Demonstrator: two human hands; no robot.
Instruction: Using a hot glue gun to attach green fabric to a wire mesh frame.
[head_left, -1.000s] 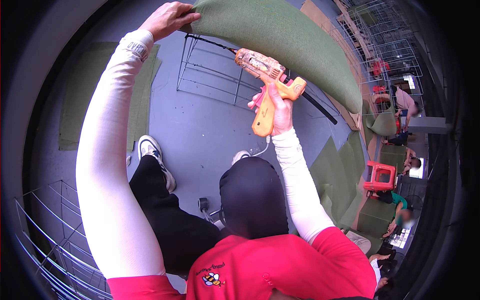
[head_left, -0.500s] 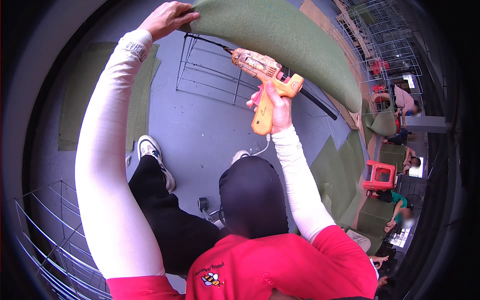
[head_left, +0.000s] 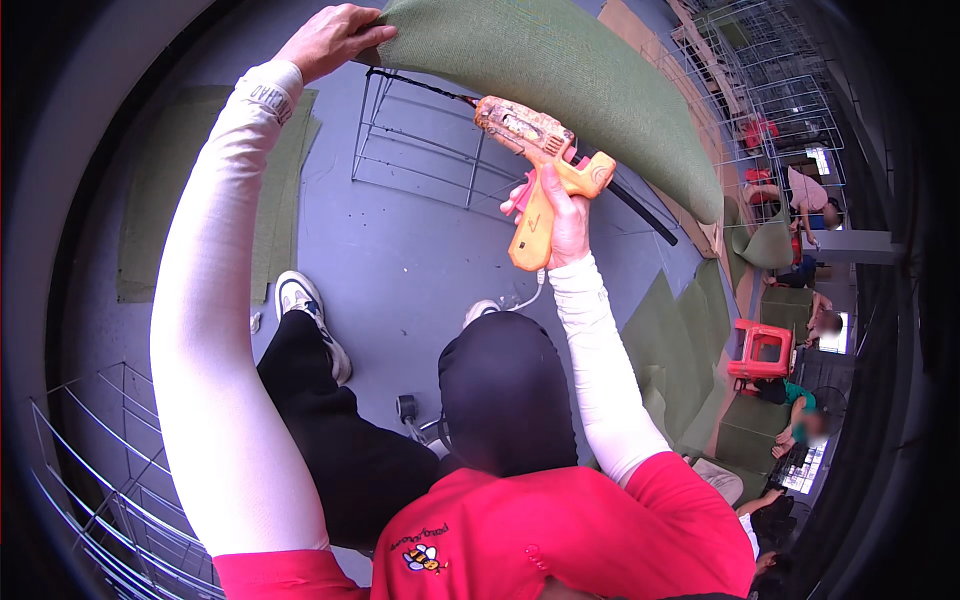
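At the top, my left hand (head_left: 338,40) pinches the near-left corner of a green woven sheet (head_left: 570,70), which curves away to the right. Below it stands a wire frame (head_left: 420,150), partly covered by the sheet. My right hand (head_left: 565,220) is wrapped round the handle of an orange hot glue gun (head_left: 540,160), its fingers at the pink trigger. A long black stick comes out of the gun's back end. The nozzle points left along the frame's dark, glue-smeared top wire. A white cord hangs from the handle.
Green sheets lie on the floor at left (head_left: 200,200) and at right (head_left: 680,350). Another wire frame (head_left: 110,480) stands at lower left. A red plastic stool (head_left: 762,348), stacked wire frames (head_left: 775,100) and several seated co-workers are along the right side.
My right hand has drawn the glue gun slightly to the right, so its nozzle is farther along the wire from my left hand. My left hand and the sheet have hardly moved.
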